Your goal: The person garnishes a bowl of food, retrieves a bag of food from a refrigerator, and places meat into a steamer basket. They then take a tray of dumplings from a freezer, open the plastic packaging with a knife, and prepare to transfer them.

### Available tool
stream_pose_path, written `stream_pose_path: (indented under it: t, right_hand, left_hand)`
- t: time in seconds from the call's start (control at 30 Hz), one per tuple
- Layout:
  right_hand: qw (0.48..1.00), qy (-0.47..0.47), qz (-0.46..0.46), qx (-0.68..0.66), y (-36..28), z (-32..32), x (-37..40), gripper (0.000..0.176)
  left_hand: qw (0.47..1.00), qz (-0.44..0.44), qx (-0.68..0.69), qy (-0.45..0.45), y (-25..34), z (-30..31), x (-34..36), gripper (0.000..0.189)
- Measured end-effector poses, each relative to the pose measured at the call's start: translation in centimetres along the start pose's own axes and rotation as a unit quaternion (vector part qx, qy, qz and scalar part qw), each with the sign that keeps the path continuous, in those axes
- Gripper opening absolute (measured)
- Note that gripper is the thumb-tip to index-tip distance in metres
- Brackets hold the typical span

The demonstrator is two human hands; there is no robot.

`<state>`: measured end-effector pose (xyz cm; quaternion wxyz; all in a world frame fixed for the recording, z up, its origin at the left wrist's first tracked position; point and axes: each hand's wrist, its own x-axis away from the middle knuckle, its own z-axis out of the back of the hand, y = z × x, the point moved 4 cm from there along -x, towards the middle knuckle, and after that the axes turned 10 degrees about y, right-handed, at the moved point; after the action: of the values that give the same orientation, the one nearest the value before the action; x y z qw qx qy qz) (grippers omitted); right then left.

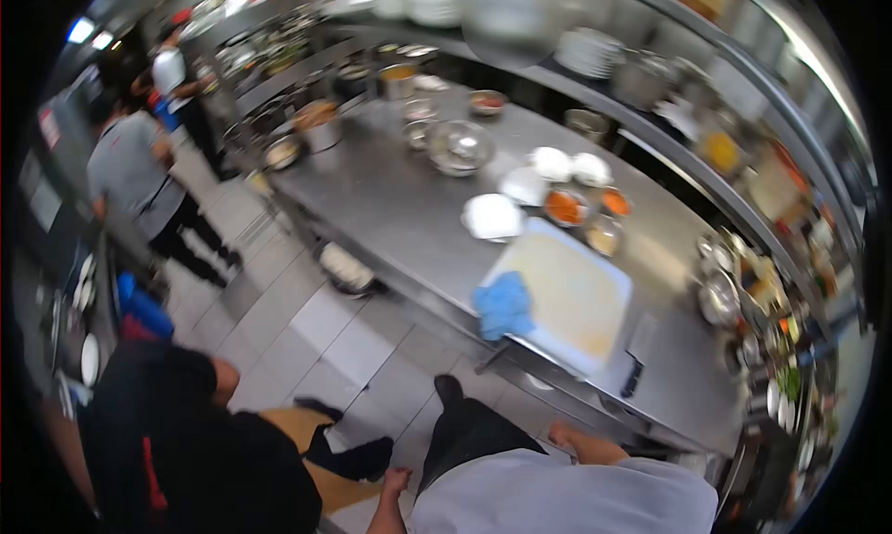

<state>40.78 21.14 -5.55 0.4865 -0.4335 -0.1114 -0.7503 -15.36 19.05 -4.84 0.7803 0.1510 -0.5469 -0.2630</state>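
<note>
My left hand point(397, 481) hangs low beside my dark trousers, its fingers curled in, with nothing seen in it. Close to the near edge of the steel table point(381, 185), my right hand point(560, 434) is also curled, and nothing shows in it. A white cutting board point(567, 297) lies on the table, with a crumpled blue cloth point(503, 306) over its left edge. A knife with a black handle point(632, 379) rests to the right of the board. Behind the board stand a white dish point(493, 217) and bowls of orange food point(565, 207).
A person in black point(200, 441) is close on my left. Two other people, one in grey point(139, 167) and one in white point(171, 72), stand farther off. A shelf with stacked plates point(589, 53) runs above the table. Metal bowls point(718, 297) crowd its right end.
</note>
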Motion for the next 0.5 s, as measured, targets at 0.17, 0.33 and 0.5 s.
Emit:
stream_pose_path:
  t: [0.17,0.33,0.5]
  right_hand:
    - [0.939,0.006,0.315,0.139,-15.0,4.0,0.0,0.014]
    - [0.957,0.099,0.123,-0.244,-31.6,6.1,-7.5,0.03]
    - [0.922,0.075,0.315,-0.211,-54.1,15.0,-10.9,0.019]
  left_hand:
    - [0.999,-0.035,-0.025,0.01,2.4,1.9,-3.9,0.034]
    - [0.996,-0.06,-0.066,0.002,10.6,6.7,-6.3,0.045]
    - [0.998,-0.046,-0.039,0.033,16.8,13.8,-11.8,0.043]
